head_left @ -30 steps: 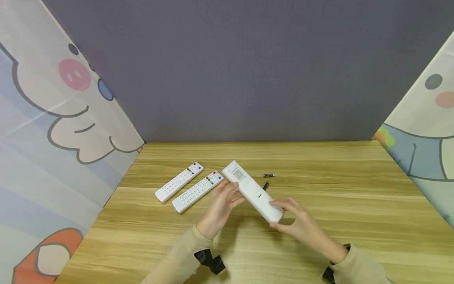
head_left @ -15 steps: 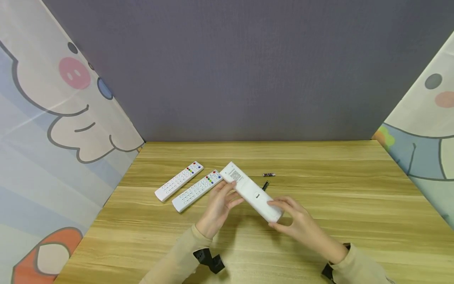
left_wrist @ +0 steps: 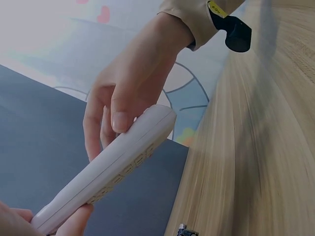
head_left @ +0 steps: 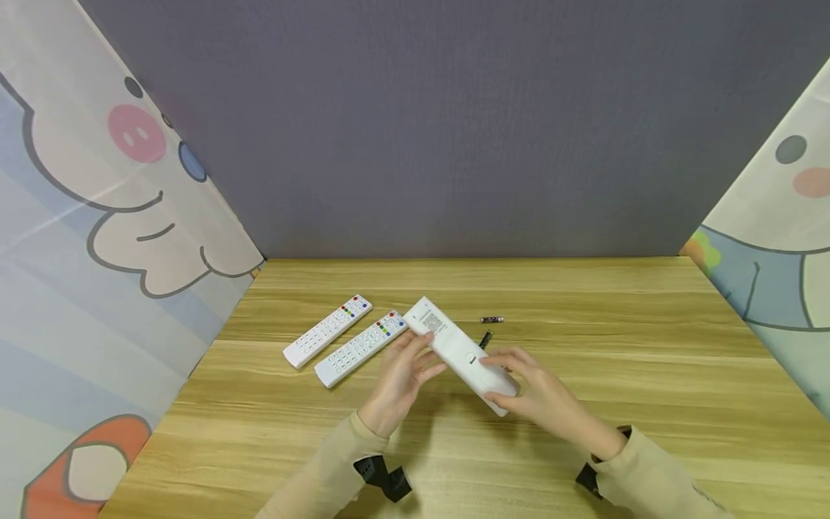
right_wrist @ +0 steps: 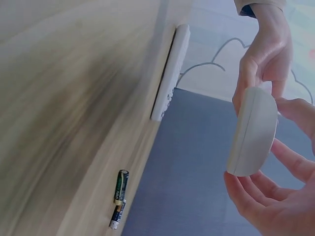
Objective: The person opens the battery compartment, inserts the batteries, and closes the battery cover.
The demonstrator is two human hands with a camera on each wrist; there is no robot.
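Note:
A white remote control (head_left: 454, 353) is held back side up and slanted above the table, its printed code and battery cover facing the head camera. My left hand (head_left: 405, 371) grips its far-left end, thumb on the back and fingers beneath. My right hand (head_left: 534, 389) is at the near-right end, thumb and fingertips bent against the back cover around its small latch mark. The left wrist view shows the button side of this remote facing down. Behind it lie a battery (head_left: 492, 319) and a second battery (head_left: 486, 339), partly covered by the remote in the head view.
Two more white remote controls lie button side up on the wooden table (head_left: 616, 346): an outer remote (head_left: 327, 331) and an inner remote (head_left: 361, 349) beside my left hand. A dark grey panel (head_left: 467, 130) stands at the back, with cartoon-printed sheets at both sides.
My right hand has shifted slightly left along the remote's back, its fingertips now closer to the latch mark. The remote has tilted slightly; the left hand has barely moved.

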